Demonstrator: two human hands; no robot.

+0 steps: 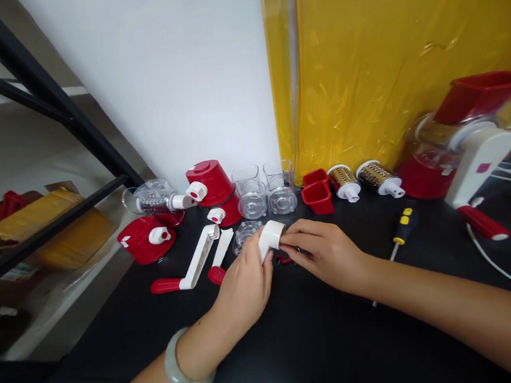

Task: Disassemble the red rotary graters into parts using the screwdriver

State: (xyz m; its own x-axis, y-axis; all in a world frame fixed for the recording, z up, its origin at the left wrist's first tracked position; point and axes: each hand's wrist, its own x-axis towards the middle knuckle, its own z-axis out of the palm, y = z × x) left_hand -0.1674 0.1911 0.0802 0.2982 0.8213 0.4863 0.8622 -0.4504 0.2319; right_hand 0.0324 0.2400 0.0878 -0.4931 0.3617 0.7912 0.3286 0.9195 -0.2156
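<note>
My left hand [247, 278] is wrapped around a white plastic crank arm [270, 235], held above the black table with its rounded end up. At that end, the fingertips of my right hand [327, 251] are pinched together; whatever they hold, if anything, is hidden. A small red part [283, 260] shows just below the fingers. Left of my left hand lie a crank handle with a red grip [198, 262] and a second white crank [222, 251], partly covered by the hand. A clear plastic part [246, 233] sits right behind it.
Red grater bases [210, 180], clear hoppers [280, 183], red pushers [317, 193] and grater drums [378, 176] line the back. A screwdriver [404, 226] lies right, near an assembled rotary grater [478, 136] and a white cable [499, 265]. A black metal frame [70, 121] stands left.
</note>
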